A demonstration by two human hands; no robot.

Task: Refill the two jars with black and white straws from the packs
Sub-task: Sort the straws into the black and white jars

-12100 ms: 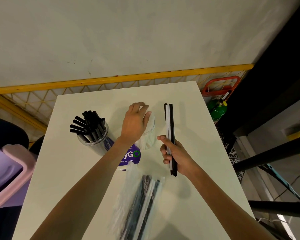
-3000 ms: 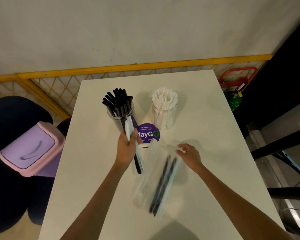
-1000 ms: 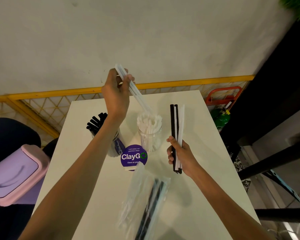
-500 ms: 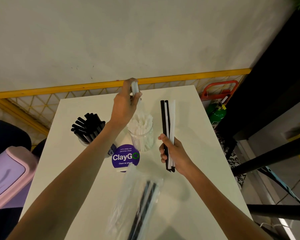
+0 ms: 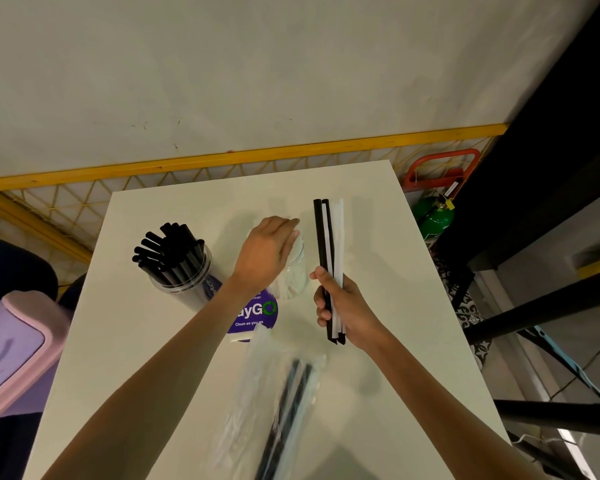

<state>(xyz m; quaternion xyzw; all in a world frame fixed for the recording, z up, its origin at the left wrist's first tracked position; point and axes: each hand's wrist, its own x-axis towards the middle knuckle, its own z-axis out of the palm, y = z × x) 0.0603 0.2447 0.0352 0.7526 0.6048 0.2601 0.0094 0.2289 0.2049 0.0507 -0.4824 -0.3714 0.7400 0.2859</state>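
Two jars on the white table [image 5: 388,244]: black-straw jar [image 5: 179,268] at 9 o'clock of the white-straw jar [image 5: 293,282], whose top the left hand [image 5: 269,251] covers, fingers straight and together. Right hand [image 5: 342,306], at 3 o'clock, fingers curled round mixed straws [image 5: 327,237]. Clear pack [image 5: 274,393], 6 o'clock, lying flat.

Covers the white-straw jar [image 5: 293,282] at the middle of the bench [image 5: 381,237] with the left hand [image 5: 269,252], fingers flat. Grips a bundle of black and white straws [image 5: 328,244] in the right hand [image 5: 342,308], just beside. Black-straw jar [image 5: 181,268] toward the left edge; clear pack [image 5: 278,396] by the near edge.
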